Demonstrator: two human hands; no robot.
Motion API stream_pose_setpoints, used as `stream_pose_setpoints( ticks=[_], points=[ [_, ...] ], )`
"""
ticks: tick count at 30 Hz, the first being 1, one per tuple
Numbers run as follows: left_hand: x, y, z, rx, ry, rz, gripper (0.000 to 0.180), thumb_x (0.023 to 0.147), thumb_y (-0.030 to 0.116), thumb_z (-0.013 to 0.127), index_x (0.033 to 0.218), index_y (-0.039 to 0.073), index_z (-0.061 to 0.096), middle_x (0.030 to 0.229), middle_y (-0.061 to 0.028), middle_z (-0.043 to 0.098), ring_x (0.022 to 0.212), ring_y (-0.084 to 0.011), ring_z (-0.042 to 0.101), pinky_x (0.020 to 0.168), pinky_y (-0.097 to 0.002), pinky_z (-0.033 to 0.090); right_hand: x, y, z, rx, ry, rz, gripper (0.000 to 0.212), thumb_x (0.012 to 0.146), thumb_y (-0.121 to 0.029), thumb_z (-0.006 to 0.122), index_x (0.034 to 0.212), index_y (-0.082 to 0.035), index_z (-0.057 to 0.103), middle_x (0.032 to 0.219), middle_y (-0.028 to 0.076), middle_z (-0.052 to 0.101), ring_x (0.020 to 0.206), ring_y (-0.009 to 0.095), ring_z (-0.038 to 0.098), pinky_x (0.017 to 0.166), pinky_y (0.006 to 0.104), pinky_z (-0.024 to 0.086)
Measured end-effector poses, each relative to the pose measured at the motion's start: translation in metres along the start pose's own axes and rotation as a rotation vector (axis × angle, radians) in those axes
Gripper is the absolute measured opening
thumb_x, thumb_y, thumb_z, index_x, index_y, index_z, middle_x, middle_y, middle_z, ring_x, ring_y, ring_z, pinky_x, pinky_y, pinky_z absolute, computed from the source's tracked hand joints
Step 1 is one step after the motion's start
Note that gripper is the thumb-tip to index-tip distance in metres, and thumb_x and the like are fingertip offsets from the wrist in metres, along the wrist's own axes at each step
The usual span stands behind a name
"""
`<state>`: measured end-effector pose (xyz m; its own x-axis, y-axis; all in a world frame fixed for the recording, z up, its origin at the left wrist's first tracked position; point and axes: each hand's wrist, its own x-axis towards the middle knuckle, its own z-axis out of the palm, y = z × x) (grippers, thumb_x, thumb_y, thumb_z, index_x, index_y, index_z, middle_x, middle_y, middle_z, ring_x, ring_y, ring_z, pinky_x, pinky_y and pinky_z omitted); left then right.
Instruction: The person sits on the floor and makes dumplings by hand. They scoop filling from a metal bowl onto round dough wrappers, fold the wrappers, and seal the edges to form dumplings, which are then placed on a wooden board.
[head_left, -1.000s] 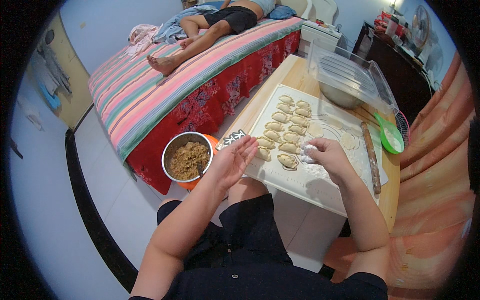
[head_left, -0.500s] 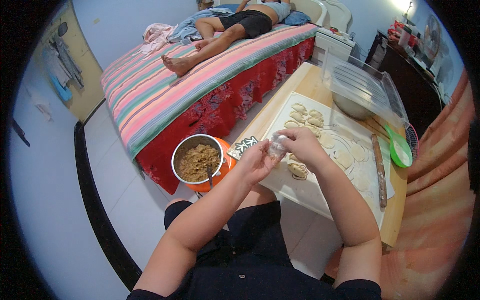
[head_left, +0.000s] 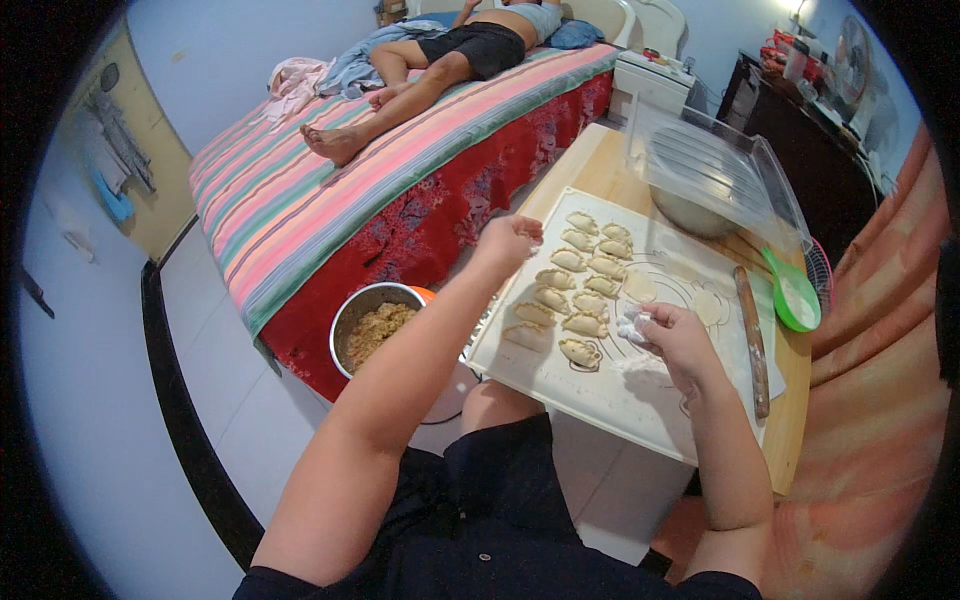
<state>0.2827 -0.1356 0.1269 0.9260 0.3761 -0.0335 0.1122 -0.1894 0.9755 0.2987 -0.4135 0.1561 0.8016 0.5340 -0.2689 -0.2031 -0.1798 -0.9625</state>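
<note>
My left hand (head_left: 510, 243) is raised at the far left edge of the white pastry mat (head_left: 640, 425), its fingers curled together; whatever they hold, if anything, is hidden. Over the middle of the mat, my right hand (head_left: 678, 338) pinches something white (head_left: 634, 324) at its fingertips, too small to make out. Folded dumplings (head_left: 582, 322) stand in rows to the left of this hand. Beyond it lie round dough wrappers (head_left: 638, 287), and to its right a wooden rolling pin (head_left: 752, 340).
A metal pot of filling (head_left: 375, 335) stands left of the wooden table (head_left: 600, 152), partly behind my left forearm. A green scoop (head_left: 795, 300) with white powder and a clear plastic cover (head_left: 700, 150) over a bowl (head_left: 692, 212) are at the right. A person (head_left: 440, 70) lies on the striped bed (head_left: 250, 190).
My hands have come apart: the left moved away to the mat's far left edge, the right moved right and nearer. More dumplings show between them. The whole view has shifted slightly.
</note>
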Motion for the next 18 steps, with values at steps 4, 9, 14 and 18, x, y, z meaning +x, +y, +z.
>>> stream_pose_setpoints(
  ticks=[4, 9, 14, 18],
  points=[
    [-0.007, -0.008, -0.011, 0.08, -0.078, -0.084, 0.031, 0.084, 0.003, 0.055, 0.113, -0.007, 0.056, 0.102, -0.015, 0.064, 0.087, -0.0171, 0.063, 0.076, -0.0267, 0.05, -0.009, 0.011, -0.014, -0.019, 0.02, 0.015, 0.026, 0.084, -0.004, 0.058, 0.108, 0.005, 0.059, 0.093, 0.008, 0.065, 0.08, 0.012, 0.061, 0.072, 0.0236, 0.049],
    [-0.018, 0.007, -0.01, -0.184, 0.002, -0.033, 0.027, 0.089, 0.004, 0.049, 0.113, -0.007, 0.054, 0.101, -0.0158, 0.063, 0.089, -0.0183, 0.064, 0.078, -0.0282, 0.052, -0.013, 0.019, -0.017, -0.036, 0.015, -0.006, 0.028, 0.082, -0.002, 0.059, 0.109, 0.005, 0.059, 0.096, 0.009, 0.065, 0.082, 0.012, 0.061, 0.074, 0.0241, 0.048],
    [-0.047, 0.025, 0.007, -0.155, -0.221, -0.078, 0.027, 0.094, 0.013, 0.046, 0.111, -0.005, 0.055, 0.098, -0.013, 0.065, 0.088, -0.0162, 0.064, 0.073, -0.0258, 0.052, -0.031, 0.033, -0.032, -0.054, 0.018, -0.026, 0.028, 0.08, -0.003, 0.06, 0.107, 0.005, 0.059, 0.094, 0.008, 0.064, 0.082, 0.012, 0.06, 0.073, 0.0235, 0.048],
    [-0.076, 0.045, 0.065, -0.141, -0.435, -0.042, 0.026, 0.094, 0.017, 0.045, 0.107, -0.003, 0.057, 0.09, -0.0085, 0.066, 0.082, -0.012, 0.063, 0.065, -0.0235, 0.05, -0.041, 0.048, -0.043, -0.18, 0.032, -0.092, 0.026, 0.08, -0.003, 0.06, 0.104, 0.003, 0.06, 0.087, 0.006, 0.062, 0.076, 0.01, 0.057, 0.069, 0.023, 0.047]
  ],
)
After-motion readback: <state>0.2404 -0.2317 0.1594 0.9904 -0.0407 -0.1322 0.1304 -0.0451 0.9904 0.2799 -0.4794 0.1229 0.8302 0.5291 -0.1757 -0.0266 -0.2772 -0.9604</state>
